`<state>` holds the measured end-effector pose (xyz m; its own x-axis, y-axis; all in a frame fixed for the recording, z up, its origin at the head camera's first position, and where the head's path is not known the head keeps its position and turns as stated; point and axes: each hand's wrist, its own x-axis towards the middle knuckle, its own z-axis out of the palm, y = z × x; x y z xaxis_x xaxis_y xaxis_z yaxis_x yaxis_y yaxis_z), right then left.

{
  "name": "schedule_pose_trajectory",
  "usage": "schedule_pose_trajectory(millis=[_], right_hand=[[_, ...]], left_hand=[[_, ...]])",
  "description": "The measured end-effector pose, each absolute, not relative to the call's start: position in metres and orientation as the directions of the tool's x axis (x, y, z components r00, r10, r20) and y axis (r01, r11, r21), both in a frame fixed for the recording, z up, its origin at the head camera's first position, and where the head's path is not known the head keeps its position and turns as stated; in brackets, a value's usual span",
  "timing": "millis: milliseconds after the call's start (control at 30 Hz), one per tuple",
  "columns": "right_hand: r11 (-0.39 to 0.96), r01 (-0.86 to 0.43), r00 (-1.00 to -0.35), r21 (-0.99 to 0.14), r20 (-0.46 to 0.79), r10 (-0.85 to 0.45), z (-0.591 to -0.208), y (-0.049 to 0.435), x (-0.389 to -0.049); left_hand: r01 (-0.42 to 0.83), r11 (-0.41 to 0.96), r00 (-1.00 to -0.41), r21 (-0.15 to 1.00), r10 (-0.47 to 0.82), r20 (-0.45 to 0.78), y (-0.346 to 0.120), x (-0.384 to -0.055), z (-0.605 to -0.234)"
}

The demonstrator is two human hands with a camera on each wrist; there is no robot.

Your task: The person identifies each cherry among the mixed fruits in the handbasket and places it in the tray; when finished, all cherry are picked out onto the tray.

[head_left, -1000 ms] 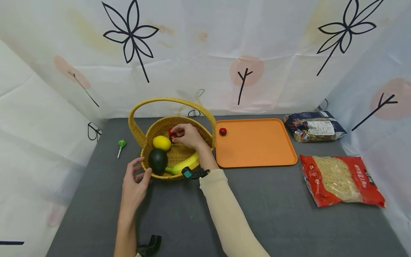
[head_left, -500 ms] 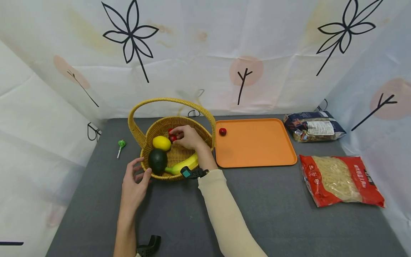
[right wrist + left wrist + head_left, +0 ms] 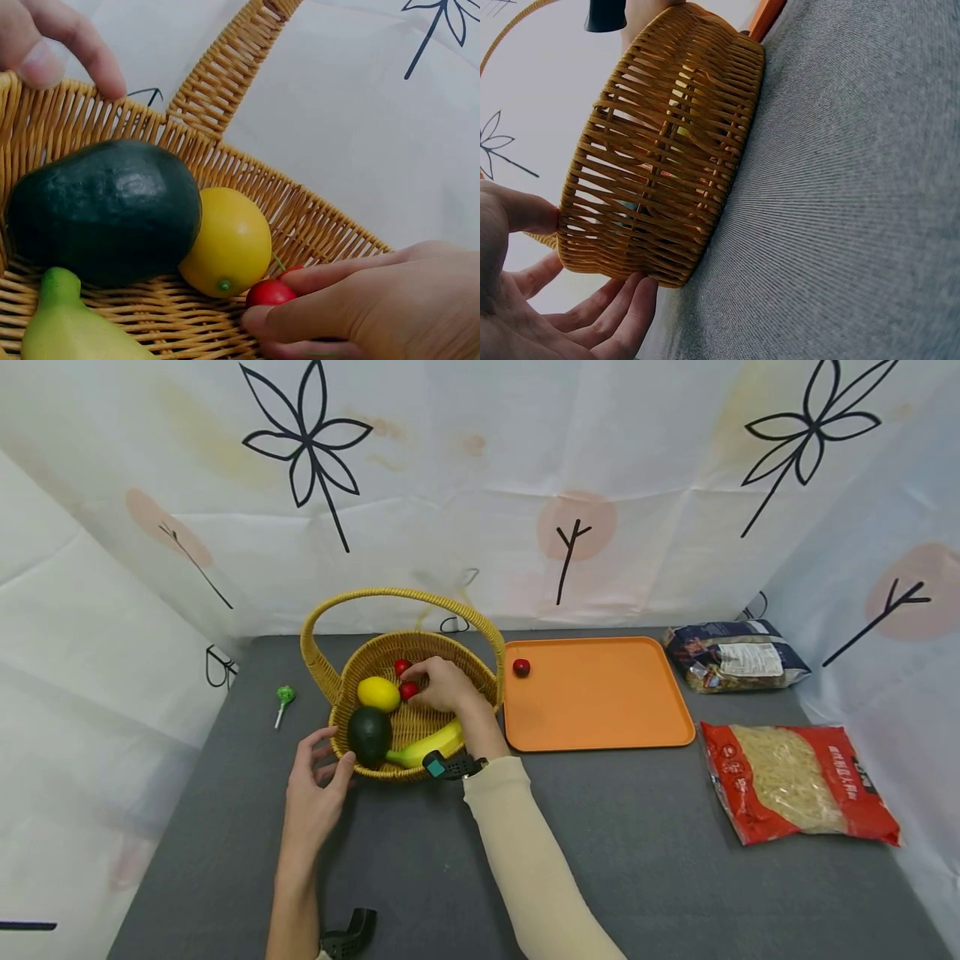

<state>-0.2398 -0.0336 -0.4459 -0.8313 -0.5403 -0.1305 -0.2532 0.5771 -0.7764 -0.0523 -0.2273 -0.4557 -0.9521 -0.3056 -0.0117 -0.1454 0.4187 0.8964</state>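
Note:
A yellow wicker basket (image 3: pixel 420 720) with a tall handle holds a dark green avocado (image 3: pixel 369 737), a lemon (image 3: pixel 378 694) and a banana (image 3: pixel 427 745). My left hand (image 3: pixel 318 785) holds the basket's near left side, thumb at the rim and fingertips low on the wall (image 3: pixel 630 172). Inside the basket, my right hand (image 3: pixel 444 683) pinches a red cherry (image 3: pixel 270 293) between thumb and index finger, right beside the lemon (image 3: pixel 229 240). A second red cherry (image 3: pixel 402 667) lies just behind, partly hidden by the fingers in the right wrist view.
Right of the basket lies an orange tray (image 3: pixel 600 693) with one dark red cherry (image 3: pixel 521 668) at its left end. Farther right are a blue bag (image 3: pixel 738 656) and a red pasta bag (image 3: pixel 798 783). A green lollipop (image 3: pixel 284 697) lies left.
The pinched cherry and my right fingertips have shifted slightly toward me and right, so both cherries in the basket show apart. My left hand stays at the basket.

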Motion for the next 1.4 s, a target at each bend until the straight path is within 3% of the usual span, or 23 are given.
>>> schedule_pose_trajectory(millis=[167,433,733,1167,1400], right_hand=[[0.561,-0.220,-0.808,-0.798,-0.173,-0.563,-0.448,-0.032,-0.240],[0.531,-0.251,-0.814,-0.809,-0.121,-0.569,-0.447,-0.030,-0.239],[0.317,-0.253,-0.820,-0.914,0.028,-0.572,-0.434,-0.017,-0.228],[0.113,-0.438,-0.605,-0.892,0.199,-0.771,-0.370,0.031,-0.188],[0.031,-0.458,-0.540,-0.889,0.250,-0.804,-0.349,0.087,-0.170]], left_hand=[[-0.139,0.415,-0.953,0.899,-0.304,-0.007,-0.227,-0.052,-0.457],[-0.144,0.412,-0.954,0.900,-0.299,-0.016,-0.226,-0.051,-0.456],[-0.152,0.410,-0.953,0.900,-0.301,-0.024,-0.226,-0.051,-0.455],[-0.156,0.411,-0.950,0.898,-0.311,-0.023,-0.227,-0.051,-0.453],[-0.146,0.415,-0.952,0.898,-0.307,-0.013,-0.227,-0.051,-0.454]])
